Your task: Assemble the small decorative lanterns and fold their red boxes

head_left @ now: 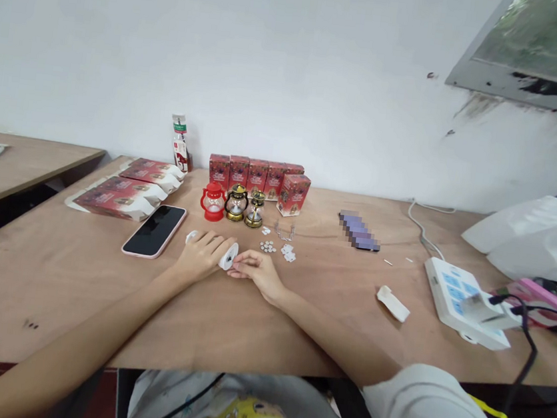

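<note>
My left hand (204,252) lies on the wooden table (296,318), fingers wrapped round a small white lantern (228,255) lying on its side. My right hand (257,270) meets it from the right, fingertips pinched at the white lantern's end. Just beyond stand three tiny lanterns: a red one (213,202), a black-and-gold one (236,203) and a smaller gold one (255,209). Small button batteries (267,246) and white bits (288,252) lie loose near my right hand.
A row of red boxes (257,176) stands at the back, flat red cartons (127,190) lie left, a phone (155,230) face up beside them. A bottle (180,142) stands by the wall. A white power strip (464,300) with cables, a white scrap (393,303) and a bag (541,236) lie right.
</note>
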A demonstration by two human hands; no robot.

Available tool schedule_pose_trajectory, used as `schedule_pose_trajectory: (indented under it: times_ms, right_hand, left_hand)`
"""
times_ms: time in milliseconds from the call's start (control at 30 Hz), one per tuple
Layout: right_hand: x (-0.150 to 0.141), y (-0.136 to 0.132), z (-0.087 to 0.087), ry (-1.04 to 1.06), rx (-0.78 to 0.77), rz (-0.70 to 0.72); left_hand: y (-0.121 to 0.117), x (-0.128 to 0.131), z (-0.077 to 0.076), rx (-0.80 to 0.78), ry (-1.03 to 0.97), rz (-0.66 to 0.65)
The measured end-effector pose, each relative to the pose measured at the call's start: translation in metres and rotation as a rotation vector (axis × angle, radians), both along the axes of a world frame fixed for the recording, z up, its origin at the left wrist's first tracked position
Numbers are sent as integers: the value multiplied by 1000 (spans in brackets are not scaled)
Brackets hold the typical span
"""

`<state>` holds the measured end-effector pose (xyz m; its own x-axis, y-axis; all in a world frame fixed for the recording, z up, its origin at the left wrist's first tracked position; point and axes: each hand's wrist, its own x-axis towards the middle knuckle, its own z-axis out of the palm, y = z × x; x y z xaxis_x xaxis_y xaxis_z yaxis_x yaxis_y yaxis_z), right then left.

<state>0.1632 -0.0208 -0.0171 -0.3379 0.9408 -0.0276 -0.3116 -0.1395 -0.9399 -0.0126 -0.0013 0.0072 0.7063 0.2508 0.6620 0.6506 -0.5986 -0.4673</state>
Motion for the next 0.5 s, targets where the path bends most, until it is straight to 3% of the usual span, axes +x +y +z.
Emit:
schedule_pose_trajectory:
  times_ms: [267, 500]
  right_hand:
    - [-3, -3, -1, -7, 69, -29]
    - [0, -1, 5, 76, -42, 48]
  left_hand:
    - [-2, 1, -1, -47, -14, 4]
    - [-1, 3, -5, -126, 52, 62]
